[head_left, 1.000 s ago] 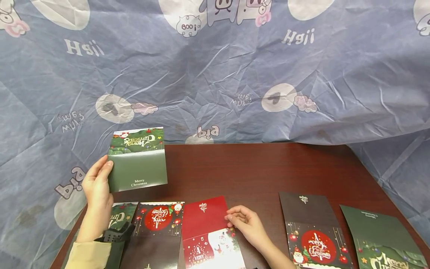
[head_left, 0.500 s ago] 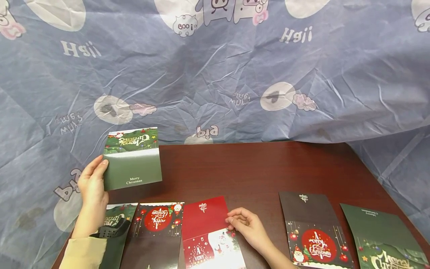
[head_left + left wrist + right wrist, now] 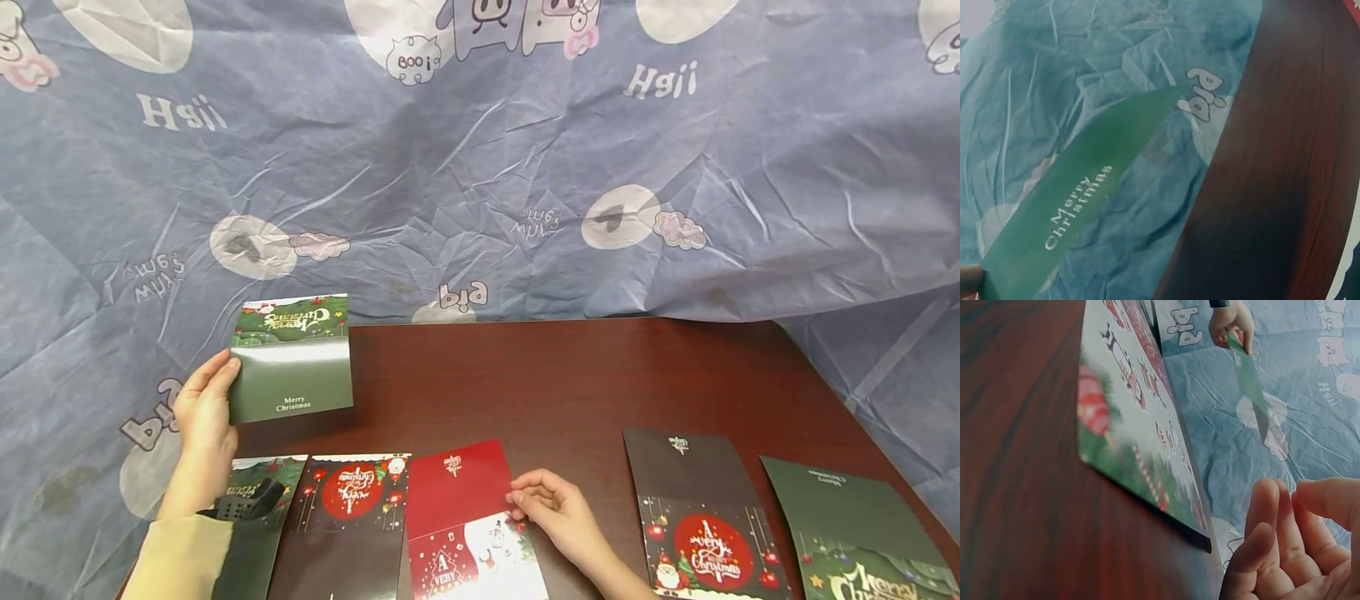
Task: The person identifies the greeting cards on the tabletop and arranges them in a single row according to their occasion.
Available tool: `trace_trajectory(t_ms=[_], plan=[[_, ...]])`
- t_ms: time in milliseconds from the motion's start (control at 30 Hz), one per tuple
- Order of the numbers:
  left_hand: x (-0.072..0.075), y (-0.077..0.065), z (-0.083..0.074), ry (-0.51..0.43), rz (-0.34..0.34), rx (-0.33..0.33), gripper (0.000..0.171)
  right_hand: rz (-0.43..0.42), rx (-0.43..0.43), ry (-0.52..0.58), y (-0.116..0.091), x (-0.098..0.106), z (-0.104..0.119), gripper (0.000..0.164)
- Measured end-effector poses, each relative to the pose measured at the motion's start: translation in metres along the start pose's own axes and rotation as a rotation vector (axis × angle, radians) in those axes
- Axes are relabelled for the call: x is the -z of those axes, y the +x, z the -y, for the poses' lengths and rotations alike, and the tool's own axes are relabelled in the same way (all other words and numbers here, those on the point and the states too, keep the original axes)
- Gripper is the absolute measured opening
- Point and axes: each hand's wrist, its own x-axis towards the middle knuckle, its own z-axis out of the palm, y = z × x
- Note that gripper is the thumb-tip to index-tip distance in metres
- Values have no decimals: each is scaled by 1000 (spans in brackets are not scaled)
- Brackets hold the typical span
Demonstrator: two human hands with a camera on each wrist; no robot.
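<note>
In the head view my left hand [image 3: 204, 407] pinches the left edge of a green Christmas card [image 3: 292, 379], held up above the table's far left. The card is unfolded, with a crease across it and "Merry Christmas" on both halves. From the left wrist its green face [image 3: 1085, 194] appears at a steep slant, a fingertip at its corner. My right hand [image 3: 555, 510] hovers beside an unfolded red and white card [image 3: 456, 485], fingertips close to its right edge. Seen from the right wrist, the fingers of this hand [image 3: 1291, 550] curl loosely with nothing between them.
Left of the red card lie a dark card with a red circle [image 3: 348, 492] and another green card [image 3: 251, 521], partly behind the left forearm. At the right are another dark card [image 3: 678, 467] and green card [image 3: 847, 508]. A blue printed cloth [image 3: 480, 167] hangs behind the table [image 3: 570, 375].
My left hand has carried the green card slightly left, and the card's top edge has tipped a little lower. The right hand has stayed almost still beside the red card.
</note>
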Motion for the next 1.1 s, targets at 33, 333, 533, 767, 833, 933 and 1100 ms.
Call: trace_trajectory(t_ms=[33, 333, 533, 767, 833, 933, 1100], plan=[[1, 2, 1, 6, -3, 1, 24, 4, 3, 4, 0, 0, 0, 23], [6, 16, 6, 59, -7, 63, 24, 5, 59, -4, -4, 4, 3, 20], [10, 22, 8, 65, -24, 75, 21, 4, 29, 9, -7, 7, 4, 20], [15, 32, 9, 90, -28, 89, 21, 4, 2, -1, -10, 12, 5, 21], [17, 35, 10, 102, -24, 84, 22, 1, -1, -4, -10, 14, 5, 21], [21, 39, 11, 103, -33, 87, 21, 6, 3, -18, -11, 16, 6, 20], [28, 47, 11, 87, -47, 109, 18, 28, 5, -45, -13, 21, 9, 21]])
